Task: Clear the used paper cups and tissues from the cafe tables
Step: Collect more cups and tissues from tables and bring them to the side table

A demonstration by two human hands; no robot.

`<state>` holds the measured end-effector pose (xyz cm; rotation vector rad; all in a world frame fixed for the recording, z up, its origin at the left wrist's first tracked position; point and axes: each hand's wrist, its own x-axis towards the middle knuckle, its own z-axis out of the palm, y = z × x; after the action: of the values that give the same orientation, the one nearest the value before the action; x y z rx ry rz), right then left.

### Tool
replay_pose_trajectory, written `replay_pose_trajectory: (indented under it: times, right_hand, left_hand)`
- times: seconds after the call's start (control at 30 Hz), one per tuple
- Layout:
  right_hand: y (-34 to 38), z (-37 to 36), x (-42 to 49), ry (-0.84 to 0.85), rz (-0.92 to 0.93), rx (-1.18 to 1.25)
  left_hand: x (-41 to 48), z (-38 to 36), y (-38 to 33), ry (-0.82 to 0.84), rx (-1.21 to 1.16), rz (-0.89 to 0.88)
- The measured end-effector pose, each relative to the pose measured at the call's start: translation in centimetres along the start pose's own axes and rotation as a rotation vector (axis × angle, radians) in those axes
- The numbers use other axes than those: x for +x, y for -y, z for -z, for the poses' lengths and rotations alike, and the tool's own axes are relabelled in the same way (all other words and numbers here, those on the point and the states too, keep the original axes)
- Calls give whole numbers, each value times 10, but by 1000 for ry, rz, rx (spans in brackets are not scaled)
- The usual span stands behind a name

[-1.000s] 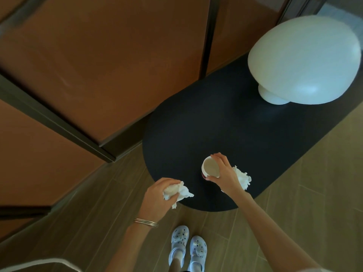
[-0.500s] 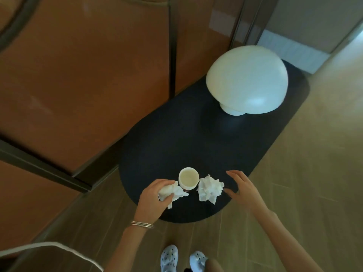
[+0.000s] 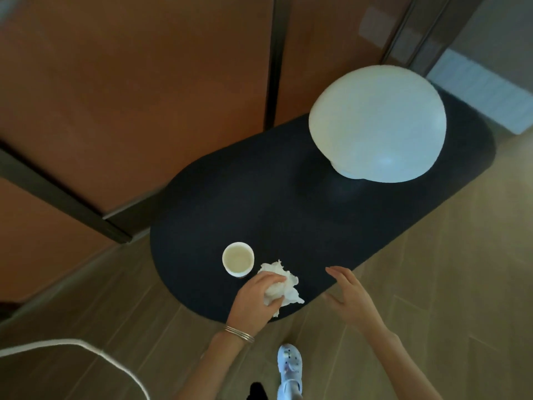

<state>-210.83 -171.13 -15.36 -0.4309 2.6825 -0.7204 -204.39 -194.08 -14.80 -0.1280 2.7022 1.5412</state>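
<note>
A white paper cup [image 3: 238, 258] stands upright near the near end of the dark oval table [image 3: 288, 203]. Just right of it lies crumpled white tissue [image 3: 281, 284]. My left hand [image 3: 255, 297] grips tissue there, fingers curled over the wad; whether it holds one wad or two pressed together I cannot tell. My right hand [image 3: 350, 293] hovers open over the table's near right edge, fingers spread, holding nothing.
A large white mushroom-shaped lamp [image 3: 377, 124] stands at the far end of the table. Brown wall panels with dark frames run along the left. Wood-look floor surrounds the table; a white curved chair edge [image 3: 86, 352] shows at lower left. My shoe [image 3: 290, 368] is below.
My right hand let go of the cup and drew back to the right, open. My left hand, still holding its tissue, moved right past the cup onto the tissue that lay on the table.
</note>
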Motion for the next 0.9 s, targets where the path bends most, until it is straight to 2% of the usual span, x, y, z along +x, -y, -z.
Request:
replay_pose_trajectory:
  times: [0.2, 0.33, 0.4, 0.53, 0.67, 0.73, 0.9]
  right_hand:
    - [-31, 1, 19, 65, 96, 44]
    - [-40, -12, 32, 88, 153, 58]
    - [-43, -20, 37, 80, 159, 65]
    - [-45, -35, 46, 72, 178, 84]
    - [-37, -52, 54, 118, 206, 92]
    - [-32, -57, 57, 124, 214, 96]
    - [-21, -67, 62, 155, 224, 85]
  left_hand:
    - [15, -59, 22, -232, 23, 161]
    - [39, -83, 47, -333, 44, 169]
    - [48, -94, 64, -314, 71, 172]
    - [42, -110, 93, -163, 213, 152]
    - [30, -105, 101, -83, 277, 60]
    - [28, -99, 99, -93, 305, 36]
    - [2, -84, 92, -238, 278, 58]
